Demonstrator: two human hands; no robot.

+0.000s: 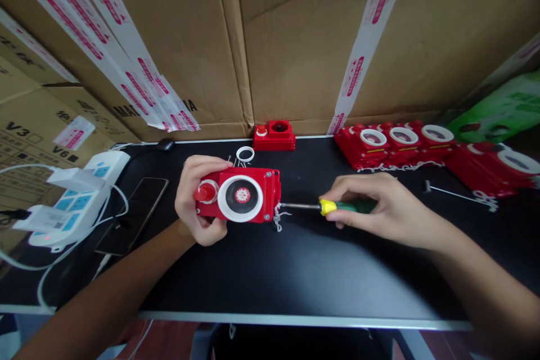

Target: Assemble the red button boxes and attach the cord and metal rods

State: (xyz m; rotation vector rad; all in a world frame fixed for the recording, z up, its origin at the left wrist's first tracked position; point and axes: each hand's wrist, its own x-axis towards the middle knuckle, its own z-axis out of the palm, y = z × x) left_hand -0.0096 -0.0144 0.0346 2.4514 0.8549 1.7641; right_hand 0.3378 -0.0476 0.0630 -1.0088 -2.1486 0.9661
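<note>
My left hand (pixel 197 197) grips the left end of a red alarm box (pixel 270 183), which has a white ring around a dark round face and a red knob at its left. A screwdriver (pixel 346 208) with a green and yellow handle is in my right hand (pixel 379 205), fingers closed around it. Its shaft points left, and the tip meets the box's right end, where a grey cord (pixel 277 222) hangs. Whether the tip sits in a screw cannot be made out. Behind the box lie a loose white ring (pixel 245 154) and several small screws (pixel 241 163).
Another red box (pixel 274 136) stands at the back by the cardboard (pixel 287 56). Several more red boxes (pixel 396 146) line the right, near a small hammer-like rod (pixel 451 193) and a green bag (pixel 502 104). On the left are a phone (pixel 133 216) and a power strip (pixel 80 208) with cables.
</note>
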